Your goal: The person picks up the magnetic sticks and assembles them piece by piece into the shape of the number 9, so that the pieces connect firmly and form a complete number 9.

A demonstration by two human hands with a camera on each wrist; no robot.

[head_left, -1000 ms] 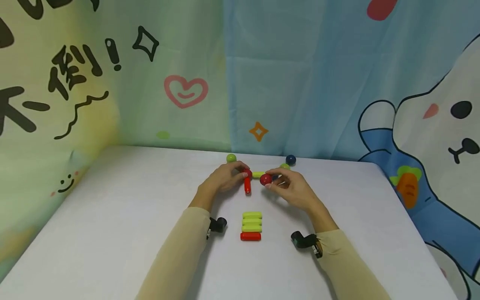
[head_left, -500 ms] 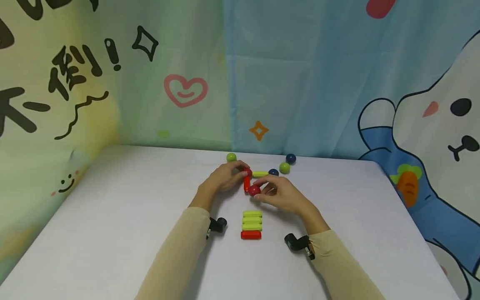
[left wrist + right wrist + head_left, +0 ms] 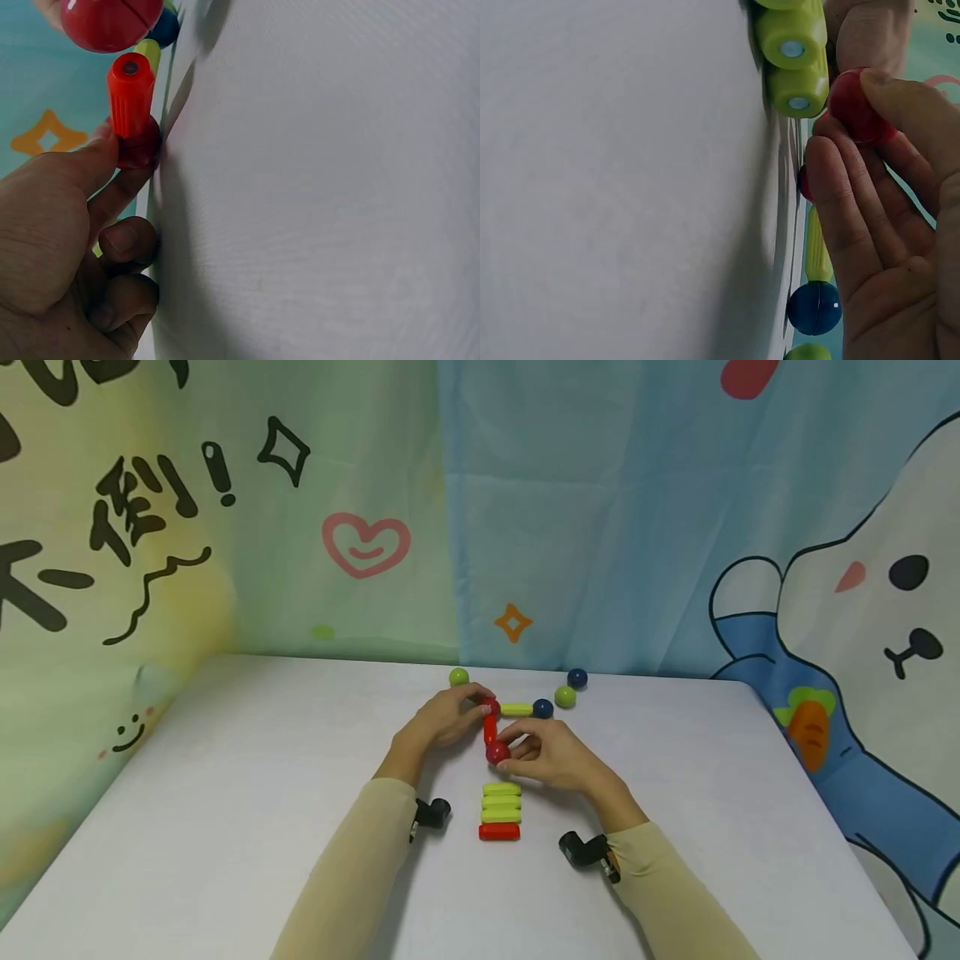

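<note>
Pinching one ball (image 3: 141, 155) with your left hand (image 3: 450, 716), a loose ball (image 3: 497, 753) with your right hand (image 3: 553, 755), you had the red stick (image 3: 490, 729) and yellow stick (image 3: 516, 710) seemingly joined; four sticks (image 3: 501, 803) were left.

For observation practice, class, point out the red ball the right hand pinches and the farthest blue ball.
Red ball (image 3: 853, 111), right wrist view, on its visible middle.
Farthest blue ball (image 3: 577, 678), head view, centre of its front.

White counter (image 3: 285, 760). Near its far edge we log a green ball (image 3: 459, 677), then a dark blue ball (image 3: 577, 678) just beside a second green ball (image 3: 566, 697). Farther from that edge, side by side: three yellow-green rods (image 3: 501, 802), one red rod (image 3: 499, 832).
</note>
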